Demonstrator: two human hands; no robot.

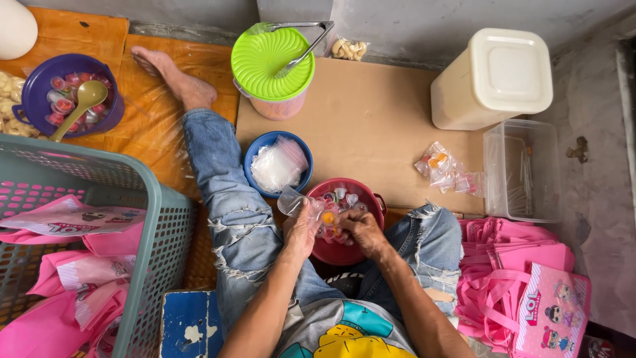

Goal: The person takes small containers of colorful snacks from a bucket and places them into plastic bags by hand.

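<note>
My left hand [303, 229] grips a small clear plastic bag [291, 199] by its mouth, over the near rim of a red bowl [371, 199] of small jelly cups. My right hand [356, 229] pinches a jelly cup with an orange centre [328, 217] right at the bag's opening. Both hands sit between my knees in torn blue jeans. A blue bowl [262, 147] holding a stack of clear bags lies just beyond the red bowl.
A green-lidded tub [268, 63] with metal tongs, a cream lidded container [493, 79], a clear box [523, 169] and filled bags [442, 169] sit on cardboard. A teal basket [156, 232] of pink bags stands left, a purple bowl [40, 83] with spoon beyond. Pink bags [530, 292] pile right.
</note>
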